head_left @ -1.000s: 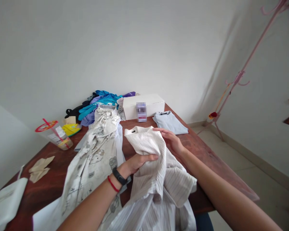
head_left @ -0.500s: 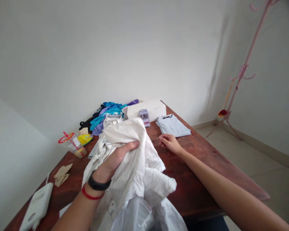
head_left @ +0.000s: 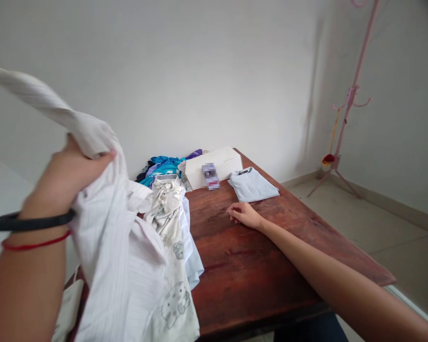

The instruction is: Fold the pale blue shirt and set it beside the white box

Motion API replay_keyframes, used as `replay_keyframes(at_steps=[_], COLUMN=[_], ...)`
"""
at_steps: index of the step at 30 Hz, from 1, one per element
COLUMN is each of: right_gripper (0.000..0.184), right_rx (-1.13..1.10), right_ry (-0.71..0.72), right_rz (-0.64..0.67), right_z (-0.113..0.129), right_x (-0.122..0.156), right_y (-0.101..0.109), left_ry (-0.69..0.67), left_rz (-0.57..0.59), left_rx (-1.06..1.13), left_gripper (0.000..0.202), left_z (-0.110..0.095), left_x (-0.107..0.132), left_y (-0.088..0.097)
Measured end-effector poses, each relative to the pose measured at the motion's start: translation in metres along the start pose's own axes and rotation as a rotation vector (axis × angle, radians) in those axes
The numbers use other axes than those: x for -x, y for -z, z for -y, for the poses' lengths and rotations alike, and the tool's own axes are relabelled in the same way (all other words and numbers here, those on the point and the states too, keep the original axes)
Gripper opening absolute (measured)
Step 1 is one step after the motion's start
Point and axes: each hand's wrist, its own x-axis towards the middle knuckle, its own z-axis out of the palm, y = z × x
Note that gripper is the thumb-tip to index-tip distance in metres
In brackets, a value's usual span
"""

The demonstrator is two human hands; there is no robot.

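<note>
My left hand [head_left: 69, 175] is raised high at the left, fist closed on a white striped shirt [head_left: 110, 247] that hangs down from it over the table's left side. My right hand [head_left: 243, 214] rests on the bare brown wooden table [head_left: 257, 256], fingers loosely curled, holding nothing. Beneath the lifted shirt lies a cream shirt with a cartoon cat print [head_left: 169, 223], spread along the table. A folded pale blue garment [head_left: 252, 184] lies just beyond my right hand.
A white cardboard box [head_left: 214, 165] stands at the table's far end, with a heap of blue and purple clothes [head_left: 166, 165] to its left. A pink coat stand [head_left: 349, 99] rises in the right corner on the tiled floor.
My left hand has swung the striped shirt up and to the left, off the table's middle. My right hand let go of it and now rests on the wood.
</note>
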Motion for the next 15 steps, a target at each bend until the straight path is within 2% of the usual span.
replay_keyframes(at_steps=[2, 4, 6, 9, 11, 13, 15], right_gripper=[0.025, 0.026, 0.027, 0.029, 0.029, 0.029, 0.028], right_rx=[0.013, 0.027, 0.035, 0.061, 0.08, 0.092, 0.097], right_ry=[0.002, 0.002, -0.008, -0.033, -0.048, -0.05, -0.045], right_rz=[0.002, 0.004, 0.016, 0.041, 0.049, 0.051, 0.052], right_z=[-0.001, -0.002, -0.005, -0.008, -0.01, -0.011, -0.011], right_x=[0.0, -0.001, -0.003, -0.006, -0.007, -0.007, -0.006], right_y=[0.001, 0.001, 0.002, 0.002, 0.002, 0.002, 0.003], left_ry=[-0.061, -0.097, -0.084, -0.019, 0.0, -0.001, -0.01], left_rz=[0.197, 0.462, 0.549, 0.578, 0.526, 0.472, 0.436], left_rx=[-0.055, -0.058, -0.053, -0.095, -0.122, -0.137, -0.139], left_gripper=[0.098, 0.104, 0.103, 0.098, 0.091, 0.087, 0.085], left_z=[-0.007, -0.009, -0.009, -0.005, -0.001, 0.007, 0.015], left_x=[-0.016, -0.015, 0.002, 0.043, 0.066, 0.077, 0.078], left_y=[-0.046, -0.102, -0.163, -0.244, -0.283, -0.307, -0.32])
